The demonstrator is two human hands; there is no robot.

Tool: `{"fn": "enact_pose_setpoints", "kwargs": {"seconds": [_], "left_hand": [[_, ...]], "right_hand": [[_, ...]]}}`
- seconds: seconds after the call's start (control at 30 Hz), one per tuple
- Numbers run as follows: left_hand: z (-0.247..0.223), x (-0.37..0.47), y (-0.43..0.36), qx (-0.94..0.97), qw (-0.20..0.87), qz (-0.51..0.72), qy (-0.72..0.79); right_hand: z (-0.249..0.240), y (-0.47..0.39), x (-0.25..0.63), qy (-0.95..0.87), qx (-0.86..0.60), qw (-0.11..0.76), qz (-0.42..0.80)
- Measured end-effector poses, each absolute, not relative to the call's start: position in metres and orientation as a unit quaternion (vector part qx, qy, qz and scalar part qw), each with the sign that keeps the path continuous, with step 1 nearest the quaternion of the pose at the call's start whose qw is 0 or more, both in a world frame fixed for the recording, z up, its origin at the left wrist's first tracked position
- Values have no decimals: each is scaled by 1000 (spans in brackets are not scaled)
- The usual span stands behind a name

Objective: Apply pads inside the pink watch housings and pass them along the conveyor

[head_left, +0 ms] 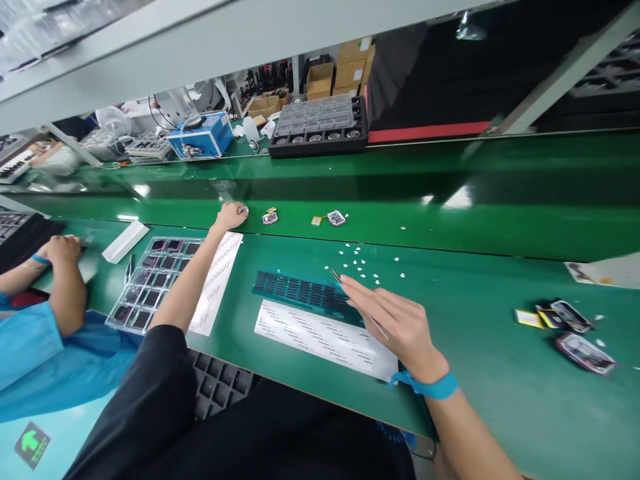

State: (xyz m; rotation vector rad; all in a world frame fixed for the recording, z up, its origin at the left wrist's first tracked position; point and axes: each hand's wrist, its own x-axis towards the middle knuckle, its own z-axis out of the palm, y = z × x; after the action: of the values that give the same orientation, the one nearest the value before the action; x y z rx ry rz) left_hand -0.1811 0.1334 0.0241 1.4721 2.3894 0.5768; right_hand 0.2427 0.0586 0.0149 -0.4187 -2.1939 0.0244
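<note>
My left hand (231, 215) reaches to the far side of the green bench, its fingers closed on a small watch-like device (243, 210). Beside it lie another open device (270, 218) and, further right, a third (337, 218) joined to a yellow battery (317, 221). In my right hand (400, 323) is a pair of metal tweezers (336, 275), tips pointing away to the left. Below those tips is a teal sheet of black adhesive pieces (300, 290), partly covered by my fingers. A white printed backing sheet (320, 340) lies nearer to me.
Small white scraps (363, 261) are scattered beyond my right hand. A clear compartment tray (145, 283) and another printed sheet (220, 280) lie left, near a co-worker's hands (65, 248). More open devices (585, 353) lie right. A black tray (320, 148) stands on the rear ledge.
</note>
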Motion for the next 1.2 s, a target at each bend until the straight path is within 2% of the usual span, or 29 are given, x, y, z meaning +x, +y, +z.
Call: {"fn": "enact_pose_setpoints", "kwargs": {"seconds": [0.27, 0.43, 0.53, 0.73, 0.8, 0.93, 1.07, 1.2], "left_hand": [[24, -193, 118, 461, 172, 181, 852], [37, -182, 112, 432, 181, 249, 848], [46, -155, 106, 442, 201, 320, 814], [45, -38, 60, 493, 332, 427, 681], [44, 2, 38, 492, 441, 480, 577], [39, 47, 8, 457, 534, 504, 503], [30, 55, -1, 435, 545, 503, 510], [26, 53, -5, 465, 500, 496, 537]], "right_hand": [[16, 58, 243, -882, -167, 440, 4], [16, 58, 244, -875, -165, 455, 13], [13, 59, 243, -862, -174, 472, 61], [5, 54, 235, -804, -257, 501, 192], [3, 51, 234, -801, -282, 491, 196], [0, 47, 233, -812, -284, 476, 184], [-3, 46, 231, -823, -285, 463, 165], [-8, 44, 227, -830, -280, 457, 155]]}}
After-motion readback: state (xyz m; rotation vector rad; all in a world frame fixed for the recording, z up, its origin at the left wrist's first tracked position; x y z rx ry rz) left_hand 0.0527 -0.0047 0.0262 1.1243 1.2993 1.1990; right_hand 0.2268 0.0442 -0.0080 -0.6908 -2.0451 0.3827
